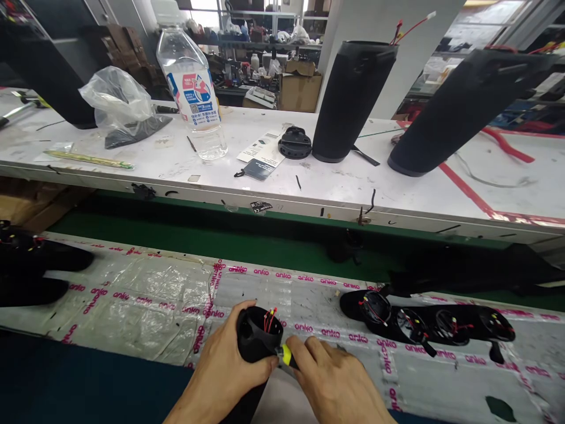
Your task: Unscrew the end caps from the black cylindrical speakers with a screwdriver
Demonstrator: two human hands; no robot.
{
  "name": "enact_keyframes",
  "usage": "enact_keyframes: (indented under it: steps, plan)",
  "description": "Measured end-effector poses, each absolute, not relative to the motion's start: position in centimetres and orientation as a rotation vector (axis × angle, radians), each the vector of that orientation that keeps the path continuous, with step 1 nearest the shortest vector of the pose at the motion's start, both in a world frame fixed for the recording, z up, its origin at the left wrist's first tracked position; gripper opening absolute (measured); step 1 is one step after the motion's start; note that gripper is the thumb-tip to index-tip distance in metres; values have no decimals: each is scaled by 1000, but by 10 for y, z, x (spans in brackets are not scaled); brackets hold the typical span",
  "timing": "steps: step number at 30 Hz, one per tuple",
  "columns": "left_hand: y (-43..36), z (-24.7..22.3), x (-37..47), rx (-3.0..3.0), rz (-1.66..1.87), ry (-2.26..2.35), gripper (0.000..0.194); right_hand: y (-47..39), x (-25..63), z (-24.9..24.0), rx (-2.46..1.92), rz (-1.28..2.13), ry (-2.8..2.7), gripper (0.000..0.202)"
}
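Note:
Near the bottom middle, my left hand (225, 362) is wrapped round the top of a black cylinder (253, 335). Short wires (270, 320) with red and yellow tips stick up out of its open end. To the right, my right hand (329, 374) is closed round a tool (288, 355) with a yellow and black handle. The front of this tool meets the side of the cylinder's rim; its tip is too small to make out. The lower part of the cylinder slants down towards me, partly hidden by my left hand.
A white bench (273, 182) crosses the view, bearing a water bottle (194, 88), a plastic bag (119, 100), a black round part (295, 143) and tall black cylinders (353, 100). Below, several more wired cylinders (410, 324) lie on a taped sheet (145, 318).

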State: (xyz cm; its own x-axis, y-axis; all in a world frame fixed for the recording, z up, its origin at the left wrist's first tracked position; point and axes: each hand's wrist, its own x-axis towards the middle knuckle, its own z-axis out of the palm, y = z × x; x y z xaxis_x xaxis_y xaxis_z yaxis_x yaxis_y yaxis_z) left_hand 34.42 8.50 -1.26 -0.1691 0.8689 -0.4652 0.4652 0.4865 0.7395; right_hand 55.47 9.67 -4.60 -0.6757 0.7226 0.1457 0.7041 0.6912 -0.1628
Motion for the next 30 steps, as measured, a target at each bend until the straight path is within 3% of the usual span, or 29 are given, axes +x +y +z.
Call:
enact_keyframes:
  steps: [8, 13, 16, 21, 25, 30]
  plan:
    - [82, -19, 344, 1164, 530, 1820, 70, 103, 553, -38, -1076, 146, -2844, 42]
    - [85, -23, 332, 1092, 638, 1619, 70, 103, 564, -45, -1097, 737, -2533, 35]
    - [87, -27, 324, 1062, 598, 1602, 73, 110, 571, -50, -1233, 901, -2389, 24]
    - [94, -74, 307, 1072, 755, 1697, 78, 161, 581, -73, -1700, 753, -2337, 33]
    - [112, -123, 294, 1026, 889, 1915, 81, 244, 607, -96, -1969, 524, -2232, 20]
    - [135, -160, 280, 984, 966, 2134, 87, 324, 625, -126, -2180, 384, -2066, 37]
